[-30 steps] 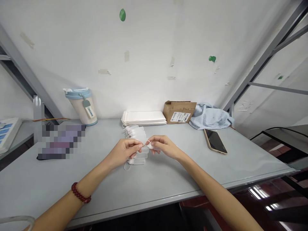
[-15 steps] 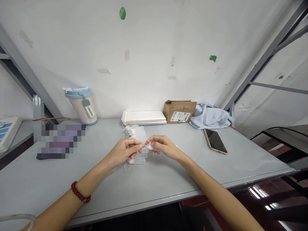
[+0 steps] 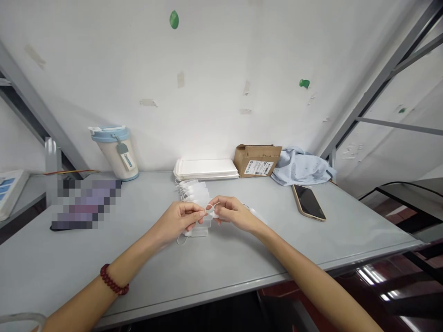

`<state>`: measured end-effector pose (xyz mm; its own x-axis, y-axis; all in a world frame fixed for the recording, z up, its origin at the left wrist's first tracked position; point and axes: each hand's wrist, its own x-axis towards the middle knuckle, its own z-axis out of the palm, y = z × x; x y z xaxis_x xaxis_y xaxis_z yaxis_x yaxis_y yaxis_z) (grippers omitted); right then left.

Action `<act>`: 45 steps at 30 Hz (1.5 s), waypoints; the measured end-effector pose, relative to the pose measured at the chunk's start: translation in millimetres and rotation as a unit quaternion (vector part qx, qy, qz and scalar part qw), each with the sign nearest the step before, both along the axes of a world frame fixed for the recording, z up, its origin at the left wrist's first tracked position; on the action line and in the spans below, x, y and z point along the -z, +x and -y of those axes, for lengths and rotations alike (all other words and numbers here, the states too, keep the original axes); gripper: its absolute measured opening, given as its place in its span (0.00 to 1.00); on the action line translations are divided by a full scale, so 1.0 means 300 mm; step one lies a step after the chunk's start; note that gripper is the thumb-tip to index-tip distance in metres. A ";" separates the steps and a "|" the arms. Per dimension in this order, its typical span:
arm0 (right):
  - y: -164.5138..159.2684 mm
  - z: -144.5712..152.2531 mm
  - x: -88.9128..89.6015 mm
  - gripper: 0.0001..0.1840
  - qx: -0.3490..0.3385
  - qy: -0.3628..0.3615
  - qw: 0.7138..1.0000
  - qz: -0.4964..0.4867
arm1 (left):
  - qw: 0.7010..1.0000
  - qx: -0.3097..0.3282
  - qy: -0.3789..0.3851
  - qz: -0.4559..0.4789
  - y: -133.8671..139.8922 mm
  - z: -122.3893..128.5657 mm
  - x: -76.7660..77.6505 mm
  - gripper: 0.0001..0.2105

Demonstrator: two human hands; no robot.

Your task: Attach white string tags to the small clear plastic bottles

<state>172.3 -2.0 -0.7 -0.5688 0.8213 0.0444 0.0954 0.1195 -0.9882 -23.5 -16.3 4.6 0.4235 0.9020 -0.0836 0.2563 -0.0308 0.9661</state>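
Observation:
Over the middle of the table, my left hand (image 3: 183,217) and my right hand (image 3: 234,213) meet, both with fingers pinched. Between them curves a thin white string loop (image 3: 210,205); its ends run into the fingertips of both. A small white end of the looped piece shows at my right fingertips, the rest hidden by the hand. Behind and below the hands lies a row of flat translucent white pieces (image 3: 196,190) with string loops at their left ends. One similar translucent piece (image 3: 256,214) lies just right of my right hand, partly covered.
Against the wall stand a stack of white flat boxes or envelopes (image 3: 207,168), a cardboard box (image 3: 258,159) and a crumpled blue cloth (image 3: 302,167). A phone (image 3: 309,203) lies at the right, a tumbler (image 3: 116,154) at the left, beside a blurred-out flat item (image 3: 88,203).
Both hands keep their pinch near the same spot. The string loop between them shows rounder, and the piece right of my right hand is more visible. The view has shifted slightly.

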 end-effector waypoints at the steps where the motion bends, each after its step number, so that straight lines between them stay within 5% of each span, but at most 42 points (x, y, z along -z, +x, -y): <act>1: -0.001 0.001 0.004 0.09 -0.001 0.001 1.000 -0.004 | 1.000 -0.001 0.004 -0.006 0.002 0.002 0.000 0.12; 17: -0.010 0.020 0.014 0.09 0.001 0.036 0.999 0.001 | 0.999 0.004 0.025 -0.027 0.022 0.027 -0.004 0.12; 29: 0.000 -0.003 0.005 0.07 0.006 0.015 1.000 -0.013 | 0.999 0.020 -0.033 -0.003 -0.005 -0.010 -0.005 0.17; 45: 0.025 -0.018 -0.011 0.13 0.058 0.097 0.992 0.047 | 0.996 -0.036 0.049 -0.061 -0.089 -0.039 -0.067 0.11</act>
<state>179.8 3.5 2.5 -0.4803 0.8623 0.1603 0.2095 0.2903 -0.9337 -50.2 -4.7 24.7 0.3501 0.9359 -0.0394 0.3759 -0.1019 0.9211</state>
